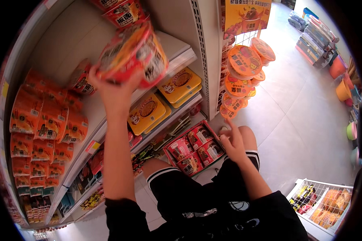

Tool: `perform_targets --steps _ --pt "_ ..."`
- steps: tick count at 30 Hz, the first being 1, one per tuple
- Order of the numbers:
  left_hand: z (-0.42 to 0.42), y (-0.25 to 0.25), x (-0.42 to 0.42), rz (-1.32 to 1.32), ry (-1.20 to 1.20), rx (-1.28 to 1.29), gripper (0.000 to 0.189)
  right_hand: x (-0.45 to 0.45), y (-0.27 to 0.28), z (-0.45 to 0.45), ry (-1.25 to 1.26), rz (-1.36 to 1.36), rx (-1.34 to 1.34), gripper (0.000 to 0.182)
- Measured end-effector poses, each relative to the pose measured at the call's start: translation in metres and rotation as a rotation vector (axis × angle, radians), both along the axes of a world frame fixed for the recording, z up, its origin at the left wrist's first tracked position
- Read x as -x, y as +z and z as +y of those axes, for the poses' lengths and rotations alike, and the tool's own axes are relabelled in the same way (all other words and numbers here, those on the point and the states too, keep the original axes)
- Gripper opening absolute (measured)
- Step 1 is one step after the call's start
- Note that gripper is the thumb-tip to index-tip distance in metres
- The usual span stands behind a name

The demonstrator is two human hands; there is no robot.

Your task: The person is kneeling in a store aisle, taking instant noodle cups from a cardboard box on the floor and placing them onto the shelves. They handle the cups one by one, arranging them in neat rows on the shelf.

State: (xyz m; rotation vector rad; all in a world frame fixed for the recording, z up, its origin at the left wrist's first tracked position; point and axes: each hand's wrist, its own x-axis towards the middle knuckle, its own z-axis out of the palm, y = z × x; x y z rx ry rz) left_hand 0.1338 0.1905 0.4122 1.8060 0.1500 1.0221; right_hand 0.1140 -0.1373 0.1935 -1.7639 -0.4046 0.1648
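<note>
My left hand point(117, 90) grips a red instant-noodle bucket point(138, 57), raised in front of the upper shelf and blurred. Right behind it, more red noodle packages point(125, 13) stand at the shelf's far end. A smaller red noodle cup point(86, 78) sits on the shelf just left of that hand. My right hand point(235, 147) is empty, its fingers apart, over my right knee. Close beside it, an open red carton point(167, 153) rests low between my knees. Several red noodle packages point(196, 155) lie inside the carton.
Orange noodle packs point(39, 111) are stacked along the shelf at left. Yellow boxed noodles point(147, 111) lie one tier down. A wire rack of orange noodle cups point(244, 61) hangs at the shelf's end. White wire basket point(322, 205) holds snacks at lower right.
</note>
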Motion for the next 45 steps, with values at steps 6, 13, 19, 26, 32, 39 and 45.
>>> perform_targets --steps 6,13,19,26,32,39,45 --pt "0.032 0.013 -0.086 0.157 -0.061 -0.045 0.108 0.045 -0.09 0.003 0.262 0.145 0.152 0.068" --pt "0.033 -0.017 -0.128 0.185 -0.203 -0.078 0.114 0.027 -0.098 0.005 0.236 0.211 0.215 0.068" --pt "0.041 -0.018 -0.143 0.171 -0.236 -0.1 0.118 0.026 -0.094 0.017 0.361 0.217 0.341 0.065" --pt "0.039 -0.011 -0.136 0.254 -0.26 -0.104 0.121 0.023 -0.106 0.019 0.311 0.229 0.284 0.061" --pt "0.075 0.001 -0.088 0.258 0.115 -0.347 0.097 0.02 -0.108 0.016 0.307 0.345 0.245 0.06" --pt "0.195 -0.008 -0.011 0.411 0.937 -0.38 0.088 0.017 -0.111 0.025 0.343 0.343 0.32 0.055" --pt "0.249 -0.031 -0.014 0.236 0.607 -0.197 0.09 0.019 -0.118 0.03 0.349 0.309 0.33 0.047"
